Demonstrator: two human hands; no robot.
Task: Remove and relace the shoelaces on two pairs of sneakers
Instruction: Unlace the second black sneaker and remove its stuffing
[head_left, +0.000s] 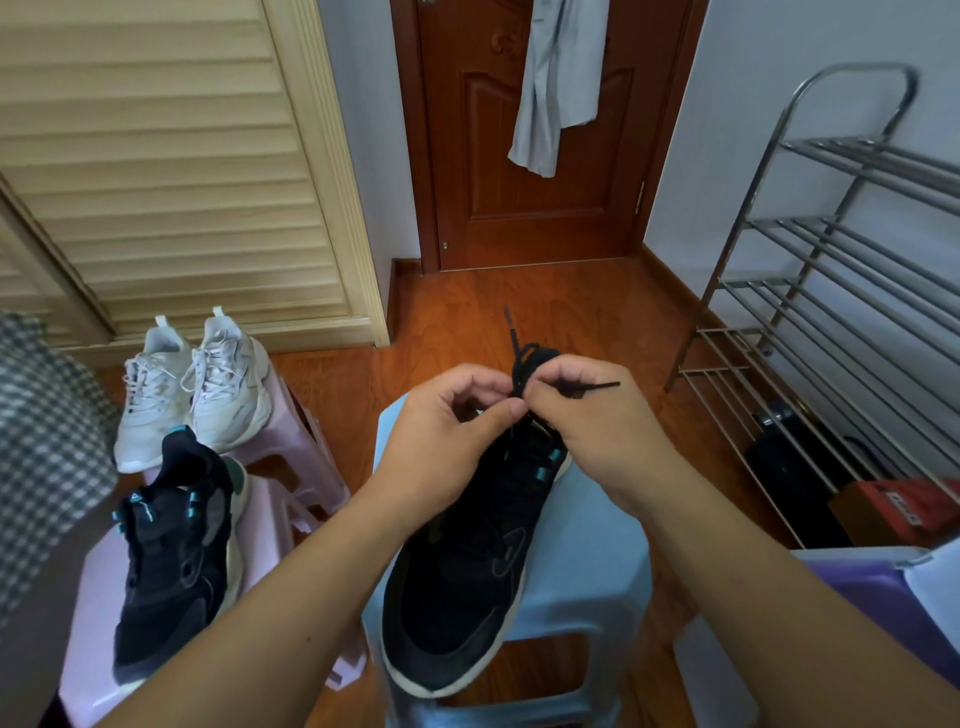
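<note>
— On top of the blue stool (587, 561), where exactly is the shoe being worked on?

— It lies lengthways, toe toward the person, heel and collar pointing away toward the door (524, 156). That black sneaker (457, 571) has its long axis running almost straight out from the body, tilted a little to the right at the far end.

— And the lace?

— The black lace (524, 364) is bunched at the far, upper end of the shoe, just beyond the knuckles. One free tip sticks up and away; another pokes out sideways to the right.

— Which hand has it?

— Both meet there. The right hand (587, 410) curls its fingers around the bunch and pinches it. The left hand (457, 421) is curled too, thumb pressed against the right hand's fingers; whether it holds lace itself I cannot tell.

— So the coming pull?

— Probably a knot or last eyelet, with the ends drawn apart sideways, across the shoe's length.

— The other shoes?

— Its mate (171, 561) and the white pair (192, 384) sit on pink stools (275, 499) to the left, well apart.
</note>
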